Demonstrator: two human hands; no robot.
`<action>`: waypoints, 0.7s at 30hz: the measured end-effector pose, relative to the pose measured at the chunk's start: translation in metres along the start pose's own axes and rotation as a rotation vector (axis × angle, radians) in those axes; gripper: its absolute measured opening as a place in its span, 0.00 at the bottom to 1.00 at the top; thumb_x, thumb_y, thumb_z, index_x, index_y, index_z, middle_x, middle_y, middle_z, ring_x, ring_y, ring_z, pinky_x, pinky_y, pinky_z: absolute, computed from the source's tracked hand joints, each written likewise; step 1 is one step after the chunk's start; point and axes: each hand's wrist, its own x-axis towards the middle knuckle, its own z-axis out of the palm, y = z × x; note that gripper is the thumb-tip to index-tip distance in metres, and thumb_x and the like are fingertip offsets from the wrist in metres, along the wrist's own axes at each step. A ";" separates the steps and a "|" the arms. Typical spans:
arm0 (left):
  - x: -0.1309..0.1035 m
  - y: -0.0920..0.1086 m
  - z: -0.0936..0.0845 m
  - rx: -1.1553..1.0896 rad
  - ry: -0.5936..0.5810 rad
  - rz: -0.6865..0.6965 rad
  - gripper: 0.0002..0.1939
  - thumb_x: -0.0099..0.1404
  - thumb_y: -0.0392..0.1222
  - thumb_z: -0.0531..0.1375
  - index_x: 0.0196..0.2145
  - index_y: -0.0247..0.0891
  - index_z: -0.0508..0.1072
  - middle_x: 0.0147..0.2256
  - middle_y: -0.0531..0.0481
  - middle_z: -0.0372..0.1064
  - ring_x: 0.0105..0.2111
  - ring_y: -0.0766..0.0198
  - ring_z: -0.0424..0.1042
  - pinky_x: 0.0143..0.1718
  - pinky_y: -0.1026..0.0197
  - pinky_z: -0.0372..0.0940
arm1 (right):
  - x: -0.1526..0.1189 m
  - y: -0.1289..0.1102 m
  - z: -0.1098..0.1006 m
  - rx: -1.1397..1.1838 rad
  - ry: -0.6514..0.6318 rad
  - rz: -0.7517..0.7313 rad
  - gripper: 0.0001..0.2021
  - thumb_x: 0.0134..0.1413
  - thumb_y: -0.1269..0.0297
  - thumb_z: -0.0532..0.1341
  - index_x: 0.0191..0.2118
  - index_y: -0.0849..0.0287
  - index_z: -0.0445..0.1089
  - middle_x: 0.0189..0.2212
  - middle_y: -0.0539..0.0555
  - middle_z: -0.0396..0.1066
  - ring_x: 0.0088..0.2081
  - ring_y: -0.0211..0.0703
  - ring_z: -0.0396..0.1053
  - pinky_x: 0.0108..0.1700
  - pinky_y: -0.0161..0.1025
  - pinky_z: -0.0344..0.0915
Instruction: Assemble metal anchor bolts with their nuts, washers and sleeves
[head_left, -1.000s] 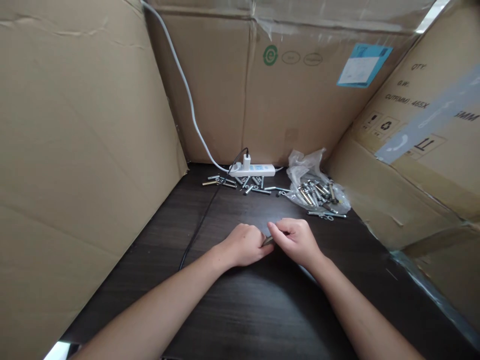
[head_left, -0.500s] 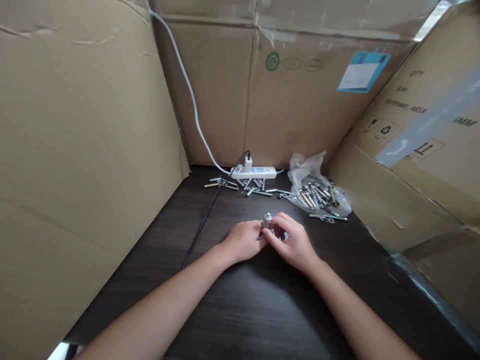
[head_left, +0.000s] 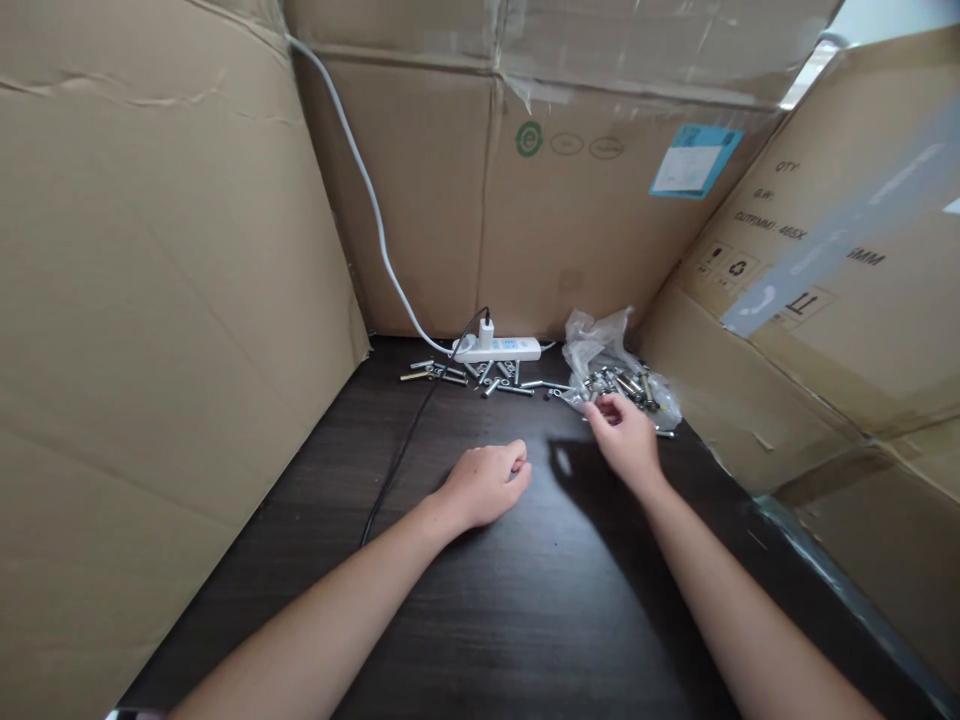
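Note:
Near the middle of the dark table, my left hand [head_left: 486,484] is closed with its fingers curled in; a small bit of something greyish shows between thumb and fingers, too little to name. My right hand [head_left: 626,440] is raised at the near edge of a clear plastic bag [head_left: 592,340], thumb and fingers curved and apart, with nothing visible between them. Metal bolts [head_left: 634,385] lie heaped in the bag. More loose bolts and washers [head_left: 514,390] are scattered to its left.
A white power strip [head_left: 506,349] with a plug and a black cable [head_left: 409,440] sits behind the loose bolts. Cardboard walls [head_left: 420,200] enclose the dark table [head_left: 480,620] at the left, back and right.
My right hand has left my left hand and moved right and forward to the bag. The metal piece seen upright between my hands no longer shows. The view has shifted slightly.

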 end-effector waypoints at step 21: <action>0.001 -0.007 -0.002 0.009 -0.007 -0.023 0.11 0.66 0.45 0.48 0.30 0.41 0.66 0.26 0.53 0.70 0.27 0.63 0.68 0.26 0.63 0.49 | 0.068 0.043 -0.034 -0.735 -0.090 0.139 0.14 0.52 0.54 0.55 0.37 0.55 0.74 0.37 0.56 0.74 0.35 0.49 0.69 0.28 0.38 0.54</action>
